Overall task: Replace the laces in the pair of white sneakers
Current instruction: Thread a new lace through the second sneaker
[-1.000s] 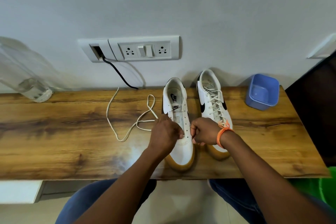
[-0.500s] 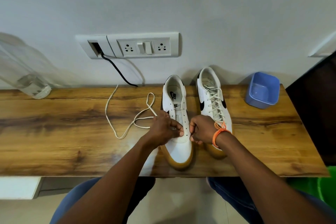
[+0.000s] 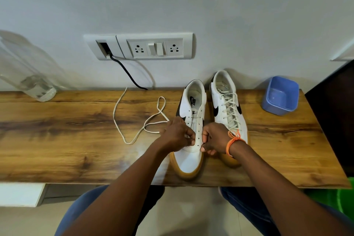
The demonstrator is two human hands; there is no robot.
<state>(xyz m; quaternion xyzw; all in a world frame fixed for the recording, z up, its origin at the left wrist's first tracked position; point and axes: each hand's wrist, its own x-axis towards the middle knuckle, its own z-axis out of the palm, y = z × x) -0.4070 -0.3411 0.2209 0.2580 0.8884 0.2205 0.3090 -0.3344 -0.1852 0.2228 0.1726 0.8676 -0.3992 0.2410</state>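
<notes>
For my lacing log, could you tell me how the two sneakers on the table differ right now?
The left sneaker has bare upper eyelets; the right sneaker is fully laced. Both hands work at the left sneaker; the right sneaker stands untouched, slightly farther back. Both are white, black-marked, gum-soled.

Orange wristband (image 3: 232,142), blue jeans (image 3: 84,210)

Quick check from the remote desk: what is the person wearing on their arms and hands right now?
Both forearms are bare, with no sleeves in view. The left hand has no glove, and no ring or band shows on it. The right hand is also gloveless; its wrist carries an orange thread wristband wound in several thin strands, with loose knotted ends sticking up. Blue trousers show below the table edge.
</notes>
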